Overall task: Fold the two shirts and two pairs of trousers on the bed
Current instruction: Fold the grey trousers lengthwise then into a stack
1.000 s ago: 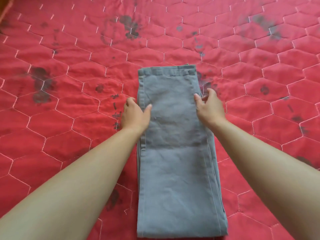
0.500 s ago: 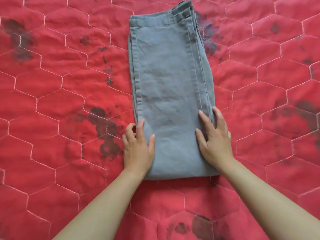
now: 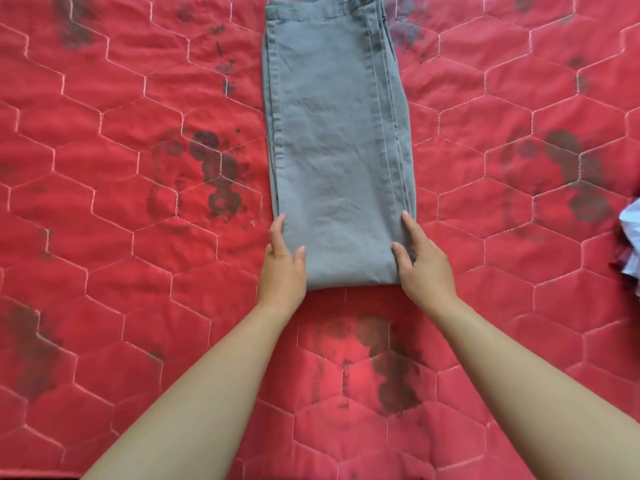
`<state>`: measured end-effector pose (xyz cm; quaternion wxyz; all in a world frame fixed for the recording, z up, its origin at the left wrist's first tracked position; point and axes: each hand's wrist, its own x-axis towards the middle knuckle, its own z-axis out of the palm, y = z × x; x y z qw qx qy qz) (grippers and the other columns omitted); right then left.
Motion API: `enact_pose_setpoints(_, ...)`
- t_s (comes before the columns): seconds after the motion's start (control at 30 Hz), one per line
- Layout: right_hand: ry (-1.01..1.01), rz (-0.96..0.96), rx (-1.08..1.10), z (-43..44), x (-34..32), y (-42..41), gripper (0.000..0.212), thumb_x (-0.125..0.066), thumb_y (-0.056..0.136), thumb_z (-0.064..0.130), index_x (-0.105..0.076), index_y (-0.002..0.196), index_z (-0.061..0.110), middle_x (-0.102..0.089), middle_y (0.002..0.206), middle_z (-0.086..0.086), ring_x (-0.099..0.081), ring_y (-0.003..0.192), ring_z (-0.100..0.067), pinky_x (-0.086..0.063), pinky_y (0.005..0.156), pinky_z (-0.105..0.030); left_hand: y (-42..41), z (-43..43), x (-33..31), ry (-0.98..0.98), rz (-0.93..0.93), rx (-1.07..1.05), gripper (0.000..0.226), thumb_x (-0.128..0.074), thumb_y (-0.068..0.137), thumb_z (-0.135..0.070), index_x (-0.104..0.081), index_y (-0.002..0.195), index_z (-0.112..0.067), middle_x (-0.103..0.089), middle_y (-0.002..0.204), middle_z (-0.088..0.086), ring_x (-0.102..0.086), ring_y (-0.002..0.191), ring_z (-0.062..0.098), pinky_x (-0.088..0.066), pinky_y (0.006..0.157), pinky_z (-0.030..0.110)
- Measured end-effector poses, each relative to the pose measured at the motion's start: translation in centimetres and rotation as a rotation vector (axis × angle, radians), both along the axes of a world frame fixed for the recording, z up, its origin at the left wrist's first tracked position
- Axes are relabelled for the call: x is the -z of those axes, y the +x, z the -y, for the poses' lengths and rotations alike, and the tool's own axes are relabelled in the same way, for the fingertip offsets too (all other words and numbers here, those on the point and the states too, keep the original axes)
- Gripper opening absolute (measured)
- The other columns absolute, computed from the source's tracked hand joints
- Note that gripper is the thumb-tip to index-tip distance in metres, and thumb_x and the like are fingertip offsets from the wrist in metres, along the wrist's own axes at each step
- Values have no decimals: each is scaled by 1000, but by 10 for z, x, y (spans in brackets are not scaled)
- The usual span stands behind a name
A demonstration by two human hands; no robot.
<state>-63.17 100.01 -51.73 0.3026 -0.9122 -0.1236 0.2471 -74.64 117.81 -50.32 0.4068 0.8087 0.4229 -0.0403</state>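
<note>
Grey trousers (image 3: 336, 150) lie flat on the red quilted bed cover (image 3: 104, 237). They are folded into one long narrow strip that runs from the middle of my view up to 12 o'clock, where the waistband reaches the top edge. The near end, at 6 o'clock of the strip, is a smooth rounded fold, and several layers show along the side at 3 o'clock.

The left hand (image 3: 282, 268) is at the near corner at 9 o'clock. Its fingers are straight and close together along the edge of the cloth, and the thumb rests on top of the fabric. The right hand (image 3: 424, 268) is at the opposite near corner, at 3 o'clock. Its fingers are also straight, with the forefinger and the thumb spread a little and resting on the cloth. I cannot tell if any fingers of either hand go under the edge.

The cover has white hexagon stitching and dark stains (image 3: 218, 174), one group at 9 o'clock of the trousers and others at 3 and 6 o'clock. A pale cloth (image 3: 632, 244) shows at the picture edge at 3 o'clock, well apart from the trousers.
</note>
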Motion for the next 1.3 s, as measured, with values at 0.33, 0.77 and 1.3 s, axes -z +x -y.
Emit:
enact_pose_setpoints(0.33,-108,347,-526,59,-5,-65,43,-75,73,28,-63,112,15,-57,117,-9,-53,110,-34,-46,82,-43,-90,60,6,436,-38,586,37,-69,75,-15,-63,112,-16,-57,118,10,-58,104,30,-47,82,40)
enact_pose_setpoints(0.77,-161,262,-650,52,-15,-51,26,-67,70,12,-71,96,14,-68,94,-6,-60,87,-33,-49,68,-42,-84,43,-3,306,-97,661,50,-52,74,0,-59,120,-19,-60,111,2,-55,99,29,-49,76,41)
enact_pose_setpoints(1.3,110,289,-350,-8,-184,23,14,-62,76,12,-67,88,10,-64,83,-8,-59,81,-28,-47,71,-41,-17,-22,-162,291,172,379,38,-43,72,-12,-64,104,-19,-67,98,1,-60,94,25,-47,77,36)
